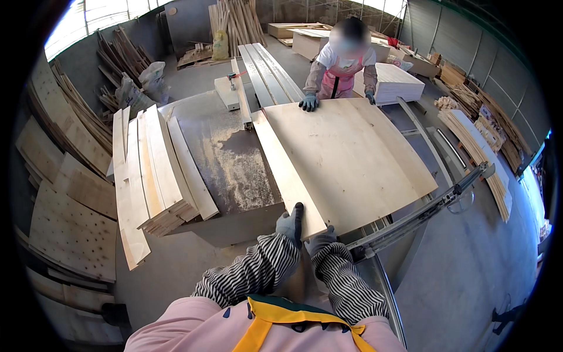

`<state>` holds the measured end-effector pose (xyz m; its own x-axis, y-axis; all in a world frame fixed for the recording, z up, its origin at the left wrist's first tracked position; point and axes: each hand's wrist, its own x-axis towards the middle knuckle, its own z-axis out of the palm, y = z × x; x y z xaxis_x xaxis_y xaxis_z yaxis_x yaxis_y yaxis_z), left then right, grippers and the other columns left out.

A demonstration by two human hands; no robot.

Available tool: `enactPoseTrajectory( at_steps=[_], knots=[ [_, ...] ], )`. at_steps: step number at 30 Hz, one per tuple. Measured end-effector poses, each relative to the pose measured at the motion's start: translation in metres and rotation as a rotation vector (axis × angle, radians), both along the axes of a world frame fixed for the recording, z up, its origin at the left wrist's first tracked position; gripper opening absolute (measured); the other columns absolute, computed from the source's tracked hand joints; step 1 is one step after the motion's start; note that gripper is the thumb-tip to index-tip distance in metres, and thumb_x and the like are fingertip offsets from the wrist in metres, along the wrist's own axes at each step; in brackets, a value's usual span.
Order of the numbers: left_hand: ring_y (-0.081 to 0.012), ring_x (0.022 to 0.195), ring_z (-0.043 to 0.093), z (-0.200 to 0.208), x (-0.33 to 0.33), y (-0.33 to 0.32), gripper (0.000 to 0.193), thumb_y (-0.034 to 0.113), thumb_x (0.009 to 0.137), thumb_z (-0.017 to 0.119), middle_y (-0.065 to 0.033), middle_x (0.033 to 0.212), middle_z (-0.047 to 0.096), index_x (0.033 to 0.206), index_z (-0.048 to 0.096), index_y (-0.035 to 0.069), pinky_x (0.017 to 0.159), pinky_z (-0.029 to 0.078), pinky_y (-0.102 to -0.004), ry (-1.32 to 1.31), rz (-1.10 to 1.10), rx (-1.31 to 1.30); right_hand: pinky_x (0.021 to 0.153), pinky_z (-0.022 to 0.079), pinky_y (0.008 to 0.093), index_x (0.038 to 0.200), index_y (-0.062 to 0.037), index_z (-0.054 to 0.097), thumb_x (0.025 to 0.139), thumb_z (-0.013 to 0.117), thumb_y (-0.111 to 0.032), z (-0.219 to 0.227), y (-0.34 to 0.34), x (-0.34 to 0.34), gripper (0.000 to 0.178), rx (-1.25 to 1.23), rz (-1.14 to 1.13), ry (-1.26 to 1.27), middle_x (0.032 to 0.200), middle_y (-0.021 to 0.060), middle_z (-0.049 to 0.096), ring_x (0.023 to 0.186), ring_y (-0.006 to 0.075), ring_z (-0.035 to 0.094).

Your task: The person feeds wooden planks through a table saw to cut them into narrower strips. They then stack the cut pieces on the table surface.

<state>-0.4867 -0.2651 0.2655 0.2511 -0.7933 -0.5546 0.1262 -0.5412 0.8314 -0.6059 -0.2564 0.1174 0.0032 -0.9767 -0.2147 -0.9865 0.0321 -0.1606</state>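
A long narrow wooden board (287, 170) lies along the left edge of a wide wooden panel (346, 158) on the saw table. My left hand (288, 226), in a grey glove with dark fingertips, grips the strip's left edge near its close end. At that same end, my right hand (321, 240) is closed on the board's right corner, its fingers mostly hidden beneath the wood. Across the panel, a co-worker's gloved left-side hand (309, 102) rests on its far edge, and the other gloved hand (370, 97) is at the far right corner.
Stacked boards (155, 170) lie on the left of the dusty saw table (234, 158). A metal fence (245, 97) stands beyond the strip. The sliding frame (422, 214) crosses at right. Wood sheets (70, 229) lean along the left side; a pale panel stack (396, 82) stands behind.
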Motion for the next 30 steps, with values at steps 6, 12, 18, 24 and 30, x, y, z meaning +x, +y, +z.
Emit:
enactPoseTrajectory(
  at_steps=[6, 12, 18, 24, 30],
  knots=[
    [-0.0191, 0.084, 0.063, 0.046, 0.003, 0.074, 0.056, 0.045, 0.088, 0.059, -0.0137, 0.1, 0.064, 0.115, 0.055, -0.003, 0.074, 0.05, -0.0308, 0.005, -0.077, 0.002, 0.088, 0.048, 0.0406, 0.116, -0.0127, 0.054, 0.087, 0.054, -0.039, 0.054, 0.014, 0.011, 0.04, 0.226, -0.147, 0.033, 0.117, 0.0093, 0.047, 0.112, 0.0267, 0.045],
    [-0.0153, 0.084, 0.06, 0.053, 0.043, 0.127, 0.053, 0.044, 0.085, 0.063, -0.0099, 0.098, 0.064, 0.113, 0.058, -0.001, 0.076, 0.048, -0.0276, 0.089, -0.052, 0.089, 0.084, 0.05, 0.0418, 0.116, -0.0107, 0.05, 0.076, 0.069, -0.046, 0.076, 0.04, 0.019, 0.057, 0.154, -0.14, 0.071, 0.117, 0.01, 0.047, 0.11, 0.0291, 0.047],
    [-0.0143, 0.084, 0.061, 0.062, 0.076, 0.164, 0.049, 0.038, 0.085, 0.065, -0.0099, 0.099, 0.065, 0.113, 0.058, -0.002, 0.075, 0.05, -0.0273, 0.035, -0.097, 0.14, 0.088, 0.042, 0.0474, 0.115, -0.0101, 0.051, 0.073, 0.069, -0.039, 0.059, 0.081, -0.012, 0.055, -0.016, 0.077, -0.053, 0.114, 0.0135, 0.049, 0.107, 0.0322, 0.048],
    [-0.0126, 0.082, 0.06, 0.054, 0.079, 0.19, 0.045, 0.034, 0.087, 0.064, -0.0079, 0.097, 0.065, 0.112, 0.058, -0.002, 0.073, 0.05, -0.0274, 0.063, -0.034, 0.076, 0.104, 0.028, 0.049, 0.117, -0.0071, 0.057, 0.078, 0.061, -0.043, 0.053, 0.132, -0.046, 0.053, -0.297, 0.317, -0.157, 0.121, 0.0125, 0.054, 0.119, 0.0301, 0.044],
    [-0.0128, 0.083, 0.06, 0.047, 0.082, 0.186, 0.041, 0.032, 0.089, 0.062, -0.0073, 0.098, 0.065, 0.114, 0.058, 0.0, 0.074, 0.05, -0.0277, 0.054, 0.036, -0.015, 0.101, 0.033, 0.0487, 0.112, -0.0055, 0.059, 0.08, 0.061, -0.037, 0.039, 0.119, -0.046, 0.046, -0.486, 0.297, -0.257, 0.116, 0.0146, 0.057, 0.113, 0.0305, 0.049]
  ],
)
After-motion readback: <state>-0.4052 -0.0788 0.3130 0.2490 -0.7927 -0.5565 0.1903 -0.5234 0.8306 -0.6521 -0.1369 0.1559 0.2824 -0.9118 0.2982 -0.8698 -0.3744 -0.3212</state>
